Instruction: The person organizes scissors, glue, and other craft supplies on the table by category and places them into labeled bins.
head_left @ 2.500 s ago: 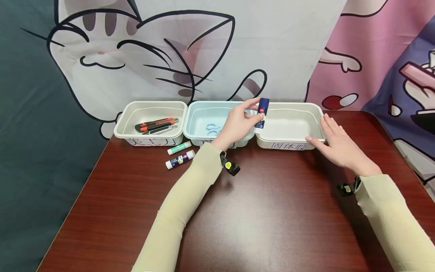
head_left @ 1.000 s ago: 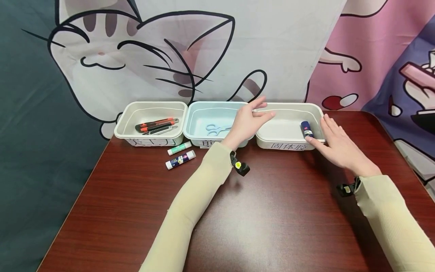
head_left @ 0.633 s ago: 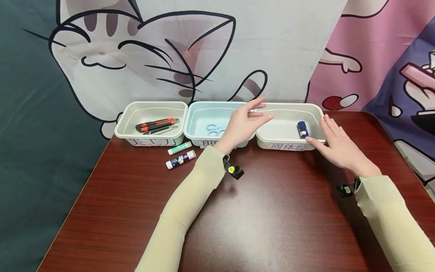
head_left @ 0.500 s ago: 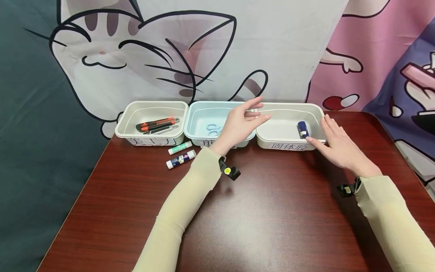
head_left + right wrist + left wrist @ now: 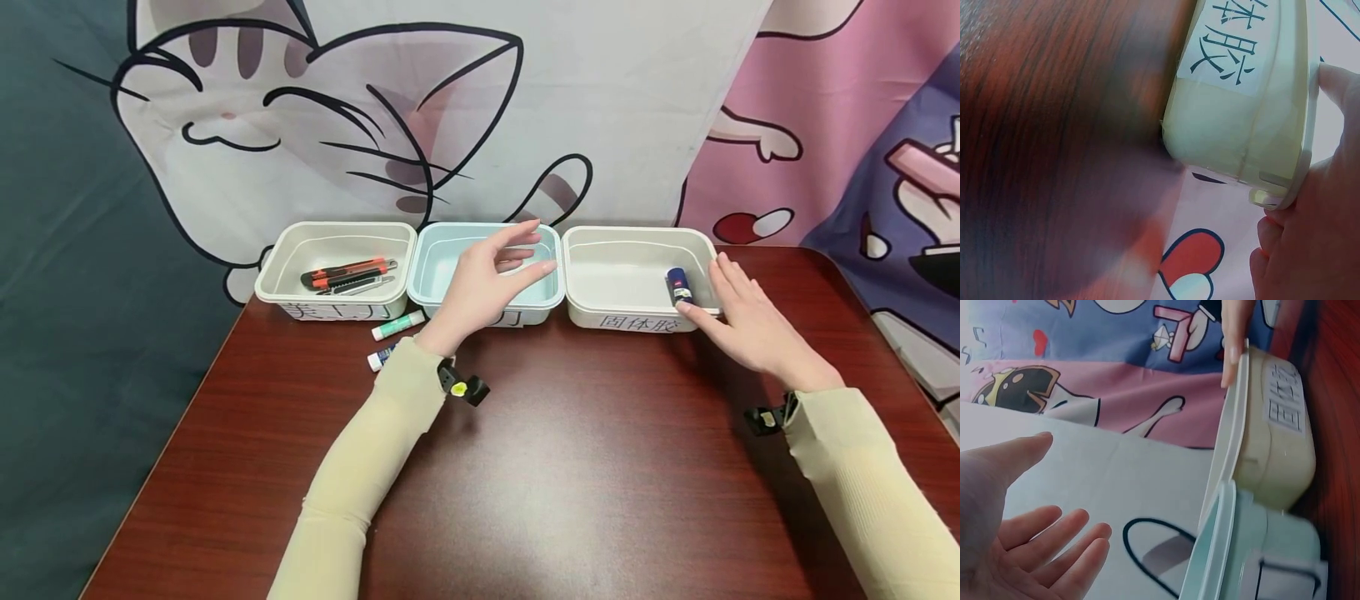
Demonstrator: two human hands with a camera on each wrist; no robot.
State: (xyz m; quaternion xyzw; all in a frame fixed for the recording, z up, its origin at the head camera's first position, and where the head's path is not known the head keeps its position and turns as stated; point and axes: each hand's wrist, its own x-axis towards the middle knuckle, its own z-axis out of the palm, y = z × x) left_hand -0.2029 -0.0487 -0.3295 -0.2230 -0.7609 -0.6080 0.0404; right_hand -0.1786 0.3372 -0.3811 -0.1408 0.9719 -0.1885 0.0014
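My left hand [image 5: 483, 287] is in the air over the light blue bin [image 5: 435, 254], holding nothing, its fingers spread and loosely bent. The left wrist view shows the same bare fingers [image 5: 1072, 550] and thumb. My right hand [image 5: 750, 321] rests on the right end of the right-hand white bin [image 5: 588, 320], fingers straight along its side and thumb at the front rim. Inside that bin, near the thumb, lies a dark blue glue stick [image 5: 678, 286]. A green glue stick [image 5: 397, 325] lies on the table; another navy one [image 5: 380, 358] is partly covered by my left sleeve.
The left white bin [image 5: 300, 246] holds several utility knives [image 5: 348, 275]. All the bins stand in a row with handwritten labels, against a cartoon cat cloth [image 5: 622, 108]. Brown tabletop [image 5: 570, 467] extends in front of them.
My left hand has let go of the dark blue glue stick into the right bin, where it rolled slightly, then drawn back left over the blue bin, hiding the scissors. My right hand has stayed put.
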